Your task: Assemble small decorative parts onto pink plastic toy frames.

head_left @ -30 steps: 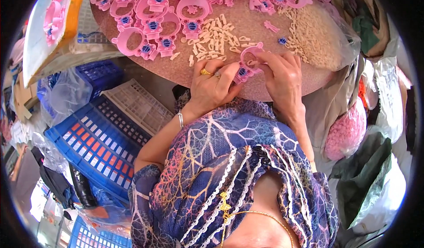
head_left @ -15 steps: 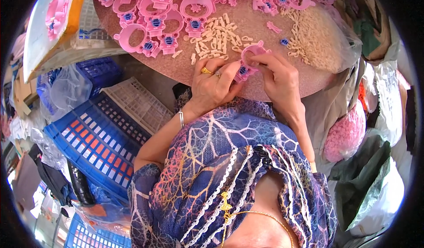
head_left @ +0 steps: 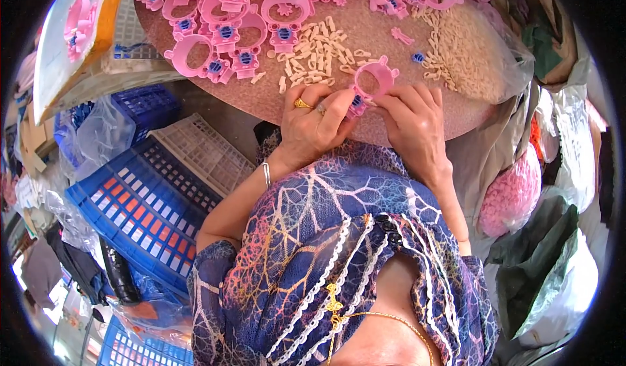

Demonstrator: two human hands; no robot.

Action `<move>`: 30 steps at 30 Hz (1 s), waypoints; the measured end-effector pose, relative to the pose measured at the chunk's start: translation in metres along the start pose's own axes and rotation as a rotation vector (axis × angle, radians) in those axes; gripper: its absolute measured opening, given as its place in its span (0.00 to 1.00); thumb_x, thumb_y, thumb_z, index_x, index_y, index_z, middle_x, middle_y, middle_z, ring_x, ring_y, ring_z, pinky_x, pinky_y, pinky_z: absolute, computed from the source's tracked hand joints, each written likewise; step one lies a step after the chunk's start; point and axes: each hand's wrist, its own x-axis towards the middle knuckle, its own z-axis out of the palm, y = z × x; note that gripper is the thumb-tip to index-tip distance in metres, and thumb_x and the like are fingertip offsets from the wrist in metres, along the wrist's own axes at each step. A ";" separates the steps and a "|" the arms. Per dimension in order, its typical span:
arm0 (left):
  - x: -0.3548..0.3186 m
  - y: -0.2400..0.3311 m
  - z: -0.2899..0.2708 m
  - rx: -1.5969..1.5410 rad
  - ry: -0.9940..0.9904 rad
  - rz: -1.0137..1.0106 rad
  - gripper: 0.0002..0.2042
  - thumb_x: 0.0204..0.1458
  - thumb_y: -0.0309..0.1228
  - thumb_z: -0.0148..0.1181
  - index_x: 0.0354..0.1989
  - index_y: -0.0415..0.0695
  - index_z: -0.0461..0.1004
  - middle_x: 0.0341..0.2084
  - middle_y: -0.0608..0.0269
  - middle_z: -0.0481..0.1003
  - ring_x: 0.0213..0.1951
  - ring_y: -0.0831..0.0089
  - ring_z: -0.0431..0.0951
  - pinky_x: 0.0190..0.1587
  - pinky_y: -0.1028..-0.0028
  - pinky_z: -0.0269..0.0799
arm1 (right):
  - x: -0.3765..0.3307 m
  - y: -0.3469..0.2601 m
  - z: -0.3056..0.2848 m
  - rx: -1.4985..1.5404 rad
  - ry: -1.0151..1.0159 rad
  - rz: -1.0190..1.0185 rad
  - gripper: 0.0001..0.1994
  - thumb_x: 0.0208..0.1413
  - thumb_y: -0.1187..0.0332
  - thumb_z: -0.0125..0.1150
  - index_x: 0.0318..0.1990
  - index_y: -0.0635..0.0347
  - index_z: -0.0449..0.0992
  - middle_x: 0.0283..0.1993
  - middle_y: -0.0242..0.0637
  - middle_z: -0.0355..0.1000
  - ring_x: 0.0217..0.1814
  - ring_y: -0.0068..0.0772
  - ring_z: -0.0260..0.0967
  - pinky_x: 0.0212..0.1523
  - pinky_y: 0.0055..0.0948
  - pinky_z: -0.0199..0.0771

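At the near edge of the round table, my left hand [head_left: 314,119] grips a pink plastic ring piece [head_left: 383,72] by its lower block, which carries a dark blue insert. The round opening stands above the fingers and faces up and away. From the other side, my right hand [head_left: 415,115] has its thumb and forefinger pinched together against the joint between ring and block. Whatever lies between those fingertips is too small and hidden to name. Small cream plastic clips [head_left: 317,56] lie loose just beyond my left hand.
Many similar pink ring pieces [head_left: 225,32] cover the far left of the table. A plastic bag of cream clips [head_left: 466,56] spills at the right, near a small blue part [head_left: 418,58] and a small pink part [head_left: 402,36]. Blue crates [head_left: 140,203] stand left, bags [head_left: 512,199] right.
My right fingertips have moved from the ring's opening down to its joint with the block, so the whole ring now shows. My left hand keeps its grip almost in place.
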 end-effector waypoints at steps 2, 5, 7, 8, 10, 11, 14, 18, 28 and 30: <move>0.001 0.001 -0.001 0.013 0.026 0.021 0.29 0.36 0.32 0.77 0.51 0.46 0.73 0.32 0.68 0.77 0.35 0.70 0.76 0.43 0.67 0.63 | 0.004 -0.001 -0.003 -0.048 -0.048 -0.044 0.07 0.45 0.72 0.62 0.34 0.55 0.79 0.36 0.31 0.72 0.40 0.35 0.69 0.42 0.35 0.63; -0.002 0.000 0.001 0.019 0.037 0.040 0.29 0.36 0.31 0.77 0.50 0.46 0.73 0.32 0.70 0.77 0.36 0.71 0.76 0.43 0.67 0.64 | 0.010 -0.004 -0.010 -0.047 -0.123 -0.040 0.07 0.46 0.72 0.67 0.35 0.56 0.79 0.37 0.31 0.73 0.40 0.36 0.68 0.44 0.36 0.63; -0.003 0.000 0.002 0.024 0.036 0.039 0.28 0.37 0.31 0.77 0.50 0.46 0.73 0.33 0.71 0.77 0.36 0.71 0.77 0.43 0.67 0.64 | 0.012 -0.007 -0.012 -0.081 -0.153 -0.028 0.06 0.47 0.72 0.67 0.34 0.56 0.79 0.36 0.32 0.72 0.40 0.37 0.68 0.45 0.36 0.63; -0.003 0.000 0.002 0.028 0.034 0.039 0.28 0.37 0.31 0.76 0.50 0.46 0.73 0.34 0.72 0.78 0.36 0.71 0.77 0.44 0.67 0.65 | 0.013 -0.008 -0.012 -0.115 -0.181 -0.013 0.06 0.47 0.71 0.66 0.33 0.57 0.78 0.35 0.33 0.72 0.41 0.37 0.67 0.45 0.36 0.62; -0.003 0.000 0.004 0.031 0.045 0.041 0.28 0.37 0.31 0.76 0.50 0.46 0.73 0.34 0.72 0.78 0.37 0.71 0.77 0.44 0.67 0.65 | 0.016 -0.009 -0.013 -0.118 -0.201 -0.014 0.05 0.47 0.71 0.66 0.33 0.57 0.78 0.35 0.33 0.71 0.41 0.38 0.67 0.45 0.37 0.62; -0.003 0.000 0.004 0.035 0.055 0.044 0.28 0.37 0.31 0.76 0.50 0.46 0.73 0.35 0.72 0.79 0.37 0.71 0.78 0.44 0.67 0.65 | 0.016 -0.010 -0.013 -0.120 -0.220 -0.013 0.05 0.48 0.71 0.66 0.32 0.58 0.77 0.35 0.34 0.70 0.42 0.38 0.67 0.46 0.38 0.62; -0.003 0.000 0.004 0.035 0.046 0.039 0.27 0.38 0.31 0.76 0.50 0.46 0.73 0.36 0.71 0.79 0.37 0.72 0.78 0.44 0.67 0.66 | 0.018 -0.012 -0.014 -0.088 -0.247 -0.024 0.04 0.48 0.72 0.65 0.31 0.58 0.77 0.35 0.35 0.70 0.43 0.39 0.67 0.46 0.39 0.62; -0.003 0.000 0.004 0.038 0.038 0.051 0.26 0.38 0.31 0.76 0.49 0.46 0.74 0.36 0.70 0.80 0.37 0.71 0.78 0.45 0.68 0.66 | 0.019 -0.013 -0.011 -0.101 -0.247 -0.008 0.04 0.48 0.72 0.65 0.31 0.58 0.76 0.35 0.35 0.70 0.42 0.40 0.67 0.46 0.39 0.62; -0.005 -0.001 0.001 0.000 0.042 0.079 0.25 0.38 0.30 0.75 0.47 0.42 0.74 0.39 0.65 0.80 0.39 0.71 0.78 0.47 0.67 0.67 | 0.030 -0.017 -0.017 -0.172 -0.330 -0.075 0.03 0.45 0.71 0.60 0.28 0.59 0.76 0.35 0.37 0.71 0.44 0.40 0.69 0.46 0.37 0.63; -0.006 -0.002 0.001 -0.006 0.045 0.082 0.25 0.39 0.29 0.75 0.48 0.42 0.74 0.39 0.65 0.80 0.39 0.71 0.78 0.47 0.67 0.67 | 0.031 -0.016 -0.015 -0.155 -0.336 -0.063 0.03 0.47 0.71 0.63 0.29 0.59 0.76 0.35 0.37 0.71 0.42 0.41 0.69 0.46 0.38 0.63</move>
